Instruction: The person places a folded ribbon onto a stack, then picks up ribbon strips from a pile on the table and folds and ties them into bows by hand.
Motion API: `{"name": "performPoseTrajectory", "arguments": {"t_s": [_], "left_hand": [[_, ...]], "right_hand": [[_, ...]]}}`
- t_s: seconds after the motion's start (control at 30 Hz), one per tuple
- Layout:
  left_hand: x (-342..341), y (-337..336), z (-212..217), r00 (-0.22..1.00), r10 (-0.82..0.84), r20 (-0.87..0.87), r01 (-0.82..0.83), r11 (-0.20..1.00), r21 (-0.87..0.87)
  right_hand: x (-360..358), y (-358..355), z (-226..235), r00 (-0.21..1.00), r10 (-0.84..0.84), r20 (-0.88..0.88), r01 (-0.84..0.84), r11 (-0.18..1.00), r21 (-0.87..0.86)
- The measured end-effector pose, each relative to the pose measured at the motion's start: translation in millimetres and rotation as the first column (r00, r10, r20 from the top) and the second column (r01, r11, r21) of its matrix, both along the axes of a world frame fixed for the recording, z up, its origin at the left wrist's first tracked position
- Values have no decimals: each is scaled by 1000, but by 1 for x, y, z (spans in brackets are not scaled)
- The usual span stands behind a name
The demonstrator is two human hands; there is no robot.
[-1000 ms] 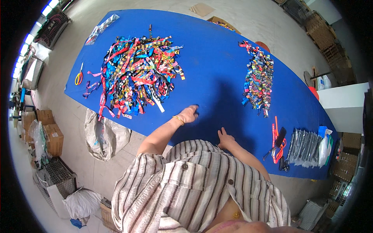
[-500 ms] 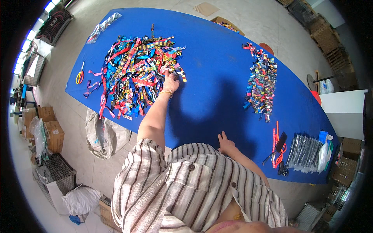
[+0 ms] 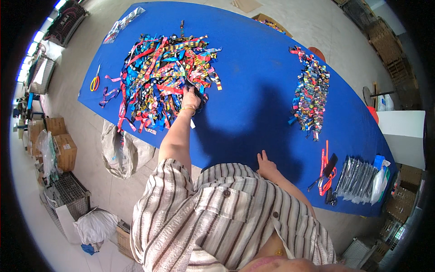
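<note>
Left hand: the left hand (image 3: pixel 191 97) is stretched far out over the blue table (image 3: pixel 253 59), a gold bangle (image 3: pixel 185 109) at its wrist, and rests on the near edge of the big ribbon heap (image 3: pixel 163 77).
Left fingers: they curl down into the strips and seem to pinch a dark ribbon (image 3: pixel 190 85) at the heap's edge; the grasp itself is too small to be sure of.
Ribbon heap: a loose tangle of red, blue, yellow and black strips that spreads ahead of and to the left of the fingertips, with a few red tails trailing towards the table's near edge.
Right hand: the right hand (image 3: pixel 266 165) lies flat on the cloth close to the body, fingers spread and relaxed, holding nothing.
Sorted bunch: a narrower pile of bundled ribbons (image 3: pixel 312 93) lies well ahead of the right fingers and to their right, apart from the hand.
By the right fingers: further right, near the table's edge, red lanyards with a black clip (image 3: pixel 327 170), then a stack of clear plastic sleeves (image 3: pixel 360 179).
Far left: orange-handled scissors (image 3: pixel 95 81) lie beyond the heap, well apart from the left fingers.
Floor: cardboard boxes (image 3: pixel 63 145) and a grey sack (image 3: pixel 120 152) stand beside the table's left end.
</note>
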State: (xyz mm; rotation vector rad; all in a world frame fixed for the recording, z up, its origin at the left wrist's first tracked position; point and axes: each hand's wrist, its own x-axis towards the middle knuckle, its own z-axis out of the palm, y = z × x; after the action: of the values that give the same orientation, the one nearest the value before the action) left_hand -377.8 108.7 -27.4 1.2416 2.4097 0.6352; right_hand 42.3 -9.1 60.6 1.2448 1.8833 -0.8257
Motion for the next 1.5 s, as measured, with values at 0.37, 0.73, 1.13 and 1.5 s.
{"name": "performPoseTrajectory", "arguments": {"t_s": [0.37,0.73,1.13,1.5], "left_hand": [[16,-26,14,978,-102,-180,123,986,113],[170,-142,74,636,-767,85,695,617,371],[160,-139,164,506,-782,363,572,620,537],[143,-122,157,772,-635,27,558,697,451]], "right_hand": [[-3,-1,0,999,7,42,-6,1000,-23],[-7,17,-3,850,-60,-523,164,974,155],[-50,26,83,627,-181,-758,310,950,30],[-31,27,120,466,-342,-816,533,845,-50]]}}
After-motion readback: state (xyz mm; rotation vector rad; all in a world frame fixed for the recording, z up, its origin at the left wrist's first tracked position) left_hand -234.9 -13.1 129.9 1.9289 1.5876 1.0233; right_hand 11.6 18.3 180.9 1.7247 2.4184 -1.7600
